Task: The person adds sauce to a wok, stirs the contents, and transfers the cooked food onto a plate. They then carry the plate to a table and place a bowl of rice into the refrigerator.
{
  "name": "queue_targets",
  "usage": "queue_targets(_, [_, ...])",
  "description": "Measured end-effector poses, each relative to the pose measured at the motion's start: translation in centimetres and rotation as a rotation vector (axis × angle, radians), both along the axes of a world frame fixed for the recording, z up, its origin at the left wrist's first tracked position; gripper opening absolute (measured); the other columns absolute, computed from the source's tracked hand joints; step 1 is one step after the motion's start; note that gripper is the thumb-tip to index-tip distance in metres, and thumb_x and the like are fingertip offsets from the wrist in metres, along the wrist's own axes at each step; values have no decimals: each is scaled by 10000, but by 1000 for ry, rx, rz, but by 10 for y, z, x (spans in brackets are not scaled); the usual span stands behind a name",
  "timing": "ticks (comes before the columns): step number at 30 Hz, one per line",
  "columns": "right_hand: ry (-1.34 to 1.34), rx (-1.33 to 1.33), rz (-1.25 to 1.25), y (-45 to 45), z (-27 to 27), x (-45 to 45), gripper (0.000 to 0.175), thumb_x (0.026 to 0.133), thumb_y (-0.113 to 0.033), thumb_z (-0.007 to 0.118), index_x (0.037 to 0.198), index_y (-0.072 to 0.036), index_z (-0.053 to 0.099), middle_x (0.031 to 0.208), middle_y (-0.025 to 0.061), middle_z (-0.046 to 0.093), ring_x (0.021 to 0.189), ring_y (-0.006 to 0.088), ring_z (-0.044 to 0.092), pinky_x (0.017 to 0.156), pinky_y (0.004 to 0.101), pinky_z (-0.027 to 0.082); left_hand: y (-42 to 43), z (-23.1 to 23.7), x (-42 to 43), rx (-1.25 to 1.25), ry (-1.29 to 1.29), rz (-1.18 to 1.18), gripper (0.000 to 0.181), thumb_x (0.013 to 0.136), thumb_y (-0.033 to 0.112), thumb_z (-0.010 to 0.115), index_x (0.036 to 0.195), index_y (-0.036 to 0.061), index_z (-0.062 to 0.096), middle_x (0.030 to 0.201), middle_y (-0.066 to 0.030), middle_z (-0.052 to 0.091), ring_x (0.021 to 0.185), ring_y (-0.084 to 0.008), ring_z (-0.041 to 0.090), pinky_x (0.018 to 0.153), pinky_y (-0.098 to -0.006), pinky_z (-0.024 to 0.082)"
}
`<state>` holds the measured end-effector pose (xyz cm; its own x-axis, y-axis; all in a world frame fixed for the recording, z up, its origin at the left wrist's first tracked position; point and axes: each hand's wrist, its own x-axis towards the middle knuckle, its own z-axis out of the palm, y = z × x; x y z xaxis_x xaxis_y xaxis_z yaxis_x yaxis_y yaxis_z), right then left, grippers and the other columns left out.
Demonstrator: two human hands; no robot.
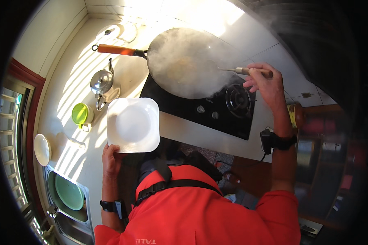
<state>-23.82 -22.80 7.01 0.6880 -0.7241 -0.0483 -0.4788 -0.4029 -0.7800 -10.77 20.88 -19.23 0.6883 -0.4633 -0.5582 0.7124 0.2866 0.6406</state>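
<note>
My left hand [111, 160] grips the near left corner of a white square plate [153, 128] with rounded corners. The plate's face is bare, and it is held out left of the cooktop. My right hand [265, 82] is closed around the wooden-ended handle of a cooking utensil [241, 70]. The utensil's far end reaches into a large wok [155, 72] and is lost in steam. Yellowish-brown food [182, 68] shows faintly through the steam at the wok's middle. The wok stands on a black gas cooktop [233, 124], its orange-brown handle [118, 49] pointing left.
A metal kettle [101, 81] and a container with a green lid [80, 114] stand on the sunlit counter at left. A pale bowl [42, 150] sits nearer the window. Lower left, a green basin [70, 193] lies in the sink [69, 228]. An uncovered burner [240, 99] is below my right hand.
</note>
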Motion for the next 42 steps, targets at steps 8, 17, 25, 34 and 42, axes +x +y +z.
queue_targets(8, [187, 121, -93, -7, -3, 11, 446, 924, -364, 631, 1014, 73, 607, 723, 161, 683, 531, 181, 670, 463, 256, 517, 1, 0, 6, 22, -2, -38, 292, 837, 27, 506, 1117, 7, 589, 951, -78, 657, 778, -189, 650, 688, -330, 561])
queue_targets(17, [157, 49, 30, -1, -7, 28, 488, 940, -435, 605, 1021, 41, 672, 789, 149, 695, 613, 159, 697, 536, 209, 541, 6, 0, 11, 20, -9, -59, 308, 847, 20, 501, 1147, 5, 567, 983, -85, 647, 834, -213, 659, 744, -366, 578])
queue_targets(25, [-104, 380, -58, 26, -52, 47, 462, 935, -307, 599, 1129, 111, 585, 854, 216, 703, 621, 251, 721, 515, 280, 570, 6, 0, 10, 44, 6, -14, 339, 837, 20, 507, 1172, 1, 549, 1017, -98, 647, 873, -231, 670, 787, -395, 590])
queue_targets(34, [-121, 238, -193, -15, -22, 18, 390, 901, -315, 639, 1034, 52, 648, 807, 191, 702, 592, 198, 701, 484, 233, 525, 9, 5, 12, 62, -23, -45, 315, 840, 27, 510, 1151, 8, 559, 999, -88, 644, 837, -211, 652, 731, -352, 569])
queue_targets(42, [48, 111, -189, 1, -29, 34, 328, 907, -268, 640, 1022, 38, 666, 732, 124, 679, 530, 146, 662, 456, 218, 495, -3, 16, 13, 3, -45, -36, 307, 838, 20, 511, 1140, 13, 563, 980, -82, 645, 834, -209, 659, 743, -349, 571])
